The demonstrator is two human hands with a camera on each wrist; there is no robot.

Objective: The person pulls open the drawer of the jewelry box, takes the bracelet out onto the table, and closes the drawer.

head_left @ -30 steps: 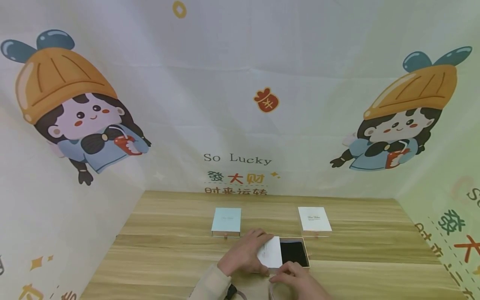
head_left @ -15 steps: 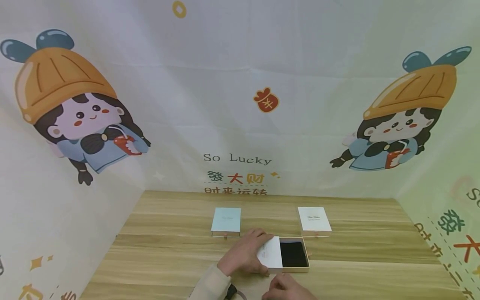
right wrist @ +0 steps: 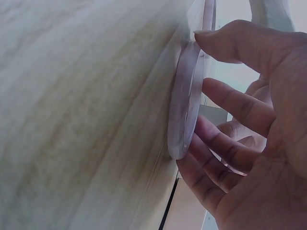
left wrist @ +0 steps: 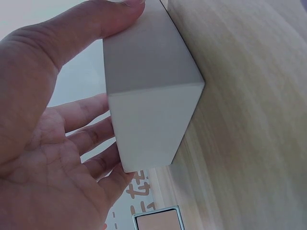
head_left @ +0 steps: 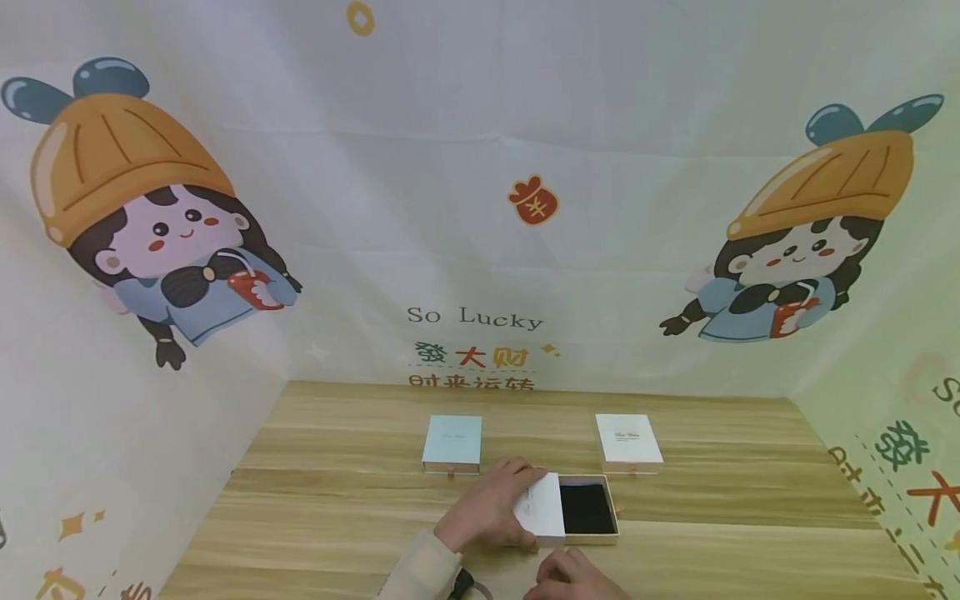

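A white box sleeve (head_left: 551, 515) stands near the front of the table, gripped by my left hand (head_left: 489, 506) with thumb at the near side and fingers at the far side. Out of its right end sticks a drawer (head_left: 592, 540) with a black pad (head_left: 588, 510) inside. In the left wrist view the sleeve (left wrist: 151, 127) fills the middle. Just in front of the box is my right hand (head_left: 573, 577). The right wrist view shows its thumb and fingers holding the edges of a pale translucent bangle (right wrist: 178, 115), low at the tabletop. My right hand hides the bangle in the head view.
A light blue box (head_left: 453, 442) stands behind my left hand, and another white box (head_left: 630, 439) at the back right. A pale curved band (head_left: 482, 591) shows at the bottom edge beside my left wrist. Printed cloth walls (head_left: 495, 275) enclose the wooden table (head_left: 337, 483).
My right hand has moved from the box's front side down towards the front edge, then stayed almost still. The left hand and the box have not moved.
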